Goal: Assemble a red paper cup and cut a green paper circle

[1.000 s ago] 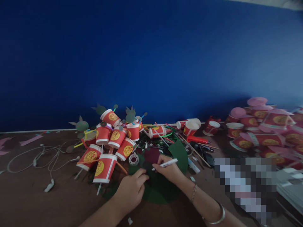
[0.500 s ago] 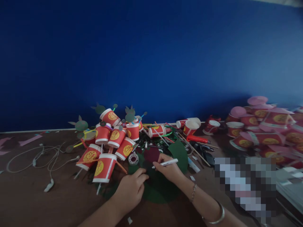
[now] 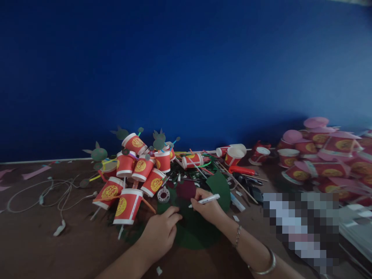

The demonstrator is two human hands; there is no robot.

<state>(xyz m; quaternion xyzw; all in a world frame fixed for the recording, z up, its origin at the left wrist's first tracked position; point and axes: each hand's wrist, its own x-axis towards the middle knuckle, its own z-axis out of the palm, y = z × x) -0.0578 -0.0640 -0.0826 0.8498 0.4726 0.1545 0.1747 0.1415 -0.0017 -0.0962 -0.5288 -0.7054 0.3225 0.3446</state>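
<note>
Lying nearest: a pale scrap (image 3: 159, 270) on the brown table (image 3: 43, 248), between the forearms.
Right wrist: a metal bangle (image 3: 270, 264) up the forearm, a chain bracelet (image 3: 238, 236) nearer the hand.
Left hand (image 3: 162, 228): fingers bent, fingertips down at the green sheet; whether they pinch anything there, I cannot tell.
Green sheet (image 3: 197, 234): on the table under both hands, its near edge rounded.
Right hand (image 3: 209, 208): grasping a white pen (image 3: 207, 199) in a writing grip, tip pointing left and low over the sheet; contact is too dark to make out.
Step in hand: probably drawing or marking on the sheet.
Next move: likely calls for a steady pen tip and left fingers firm enough to stop the paper slipping.
Tape roll (image 3: 163, 195): near the left fingertips, beside the nearest cups.
Dark red paper (image 3: 186, 190): just beyond the hands.
Left group: red paper cups (image 3: 128, 207) joined into figures, some with green animal-shaped heads (image 3: 99, 154); a white earphone cord (image 3: 59, 228) lies further left.
Right group: cups with pink tops (image 3: 316, 143), heaped well apart from the hands.
Farthest: a plain blue wall (image 3: 186, 77) behind everything.
</note>
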